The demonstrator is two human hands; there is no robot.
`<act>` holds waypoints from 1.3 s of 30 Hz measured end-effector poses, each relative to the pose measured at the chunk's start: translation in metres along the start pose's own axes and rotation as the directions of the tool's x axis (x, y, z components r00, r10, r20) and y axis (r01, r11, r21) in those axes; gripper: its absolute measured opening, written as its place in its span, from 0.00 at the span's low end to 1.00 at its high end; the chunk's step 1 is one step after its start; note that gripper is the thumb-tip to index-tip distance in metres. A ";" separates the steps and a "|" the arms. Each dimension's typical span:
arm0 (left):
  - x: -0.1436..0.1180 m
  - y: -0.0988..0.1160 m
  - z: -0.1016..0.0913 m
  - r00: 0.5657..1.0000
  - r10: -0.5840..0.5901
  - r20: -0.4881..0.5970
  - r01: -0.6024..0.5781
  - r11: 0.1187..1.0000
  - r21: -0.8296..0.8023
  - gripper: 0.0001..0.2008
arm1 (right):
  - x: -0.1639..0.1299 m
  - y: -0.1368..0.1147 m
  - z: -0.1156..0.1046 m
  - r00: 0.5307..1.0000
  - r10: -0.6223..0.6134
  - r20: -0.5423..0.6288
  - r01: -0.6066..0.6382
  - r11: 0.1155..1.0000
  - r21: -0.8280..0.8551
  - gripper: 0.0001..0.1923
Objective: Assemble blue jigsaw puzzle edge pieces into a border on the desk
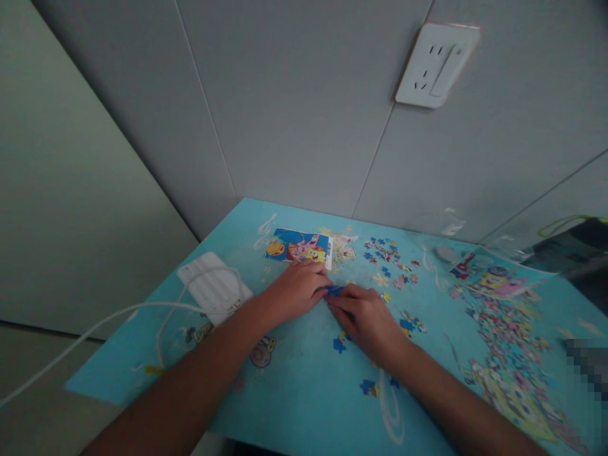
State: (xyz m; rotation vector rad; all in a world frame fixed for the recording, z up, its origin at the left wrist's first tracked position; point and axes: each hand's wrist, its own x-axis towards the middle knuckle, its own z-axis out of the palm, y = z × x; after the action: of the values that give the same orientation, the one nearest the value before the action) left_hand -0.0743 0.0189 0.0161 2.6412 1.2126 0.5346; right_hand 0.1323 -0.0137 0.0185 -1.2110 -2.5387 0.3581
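Blue jigsaw pieces lie between my two hands, mostly covered by the fingers. My left hand is closed, its fingertips on the left end of these pieces. From the other side, my right hand pinches their right end. Just beyond my left hand lies a picture card with colourful cartoon figures on a blue ground. Nearer to me than my right hand are loose blue pieces and a small blue and yellow cluster. Another blue and yellow cluster sits to its right.
A white power strip with a cable stands at the left of the turquoise table. More jigsaw pieces lie at the back, and a large heap spreads at the right beside a clear printed bag. A wall with a socket rises behind.
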 end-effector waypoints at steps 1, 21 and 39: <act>0.000 0.000 0.001 1.000 0.003 0.000 -0.003 1.000 -0.003 0.08 | 0.000 0.000 -0.001 1.000 -0.008 0.002 0.008 1.000 0.010 0.11; 0.002 -0.002 0.003 1.000 0.004 0.017 -0.005 1.000 0.031 0.11 | -0.061 0.080 -0.067 0.826 0.337 -0.451 -0.299 0.942 0.156 0.14; 0.001 -0.003 0.006 0.999 -0.001 0.039 -0.003 0.997 0.082 0.11 | -0.075 0.092 -0.092 0.930 0.365 0.044 -0.367 0.913 0.176 0.10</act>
State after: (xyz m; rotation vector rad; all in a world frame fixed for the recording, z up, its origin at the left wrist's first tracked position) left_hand -0.0736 0.0215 0.0096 2.7067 1.2477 0.4401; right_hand 0.2772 -0.0078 0.0588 -1.6113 -2.2169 0.6664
